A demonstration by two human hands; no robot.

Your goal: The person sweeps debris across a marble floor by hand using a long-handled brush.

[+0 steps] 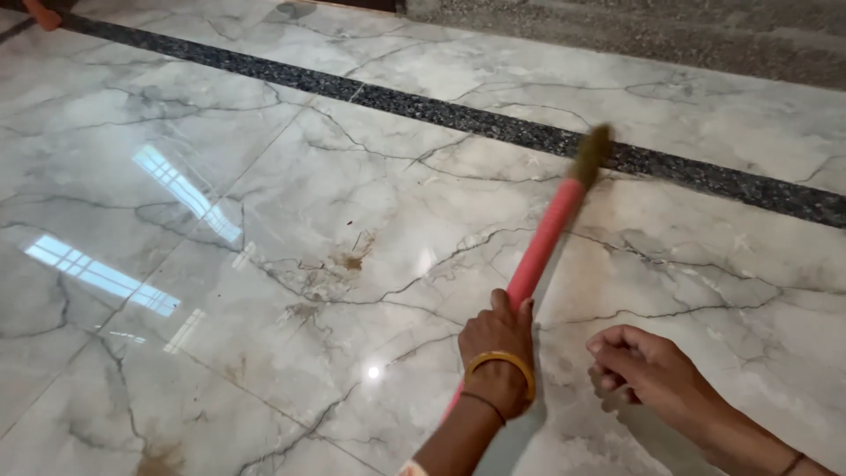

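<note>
Hands sit low in the view, near each other but apart. The left hand point(498, 339), with a yellow bangle point(502, 361) and a thin dark thread at the wrist, is clamped around the pink handle point(539, 247) of a broom, fingers wrapped tight and thumb pressed up along the shaft. The right hand point(641, 363) hangs just beside it, fingers curled loosely inward and grasping nothing, clear of the handle. From the left fist the handle slants up and to the right over the floor, ending in a blurred tuft of brownish bristles point(590, 152) that lies across a dark speckled stone strip point(441, 113). That strip runs diagonally through the glossy grey-veined marble floor point(264, 220). Left of the hands, brownish stains point(351, 261) mark the marble, and bright window reflections point(101, 275) gleam further left. Beyond the strip lies rougher grey flooring point(661, 35). A small orange-red object point(40, 13) shows at the top left corner, too cropped to identify.
</note>
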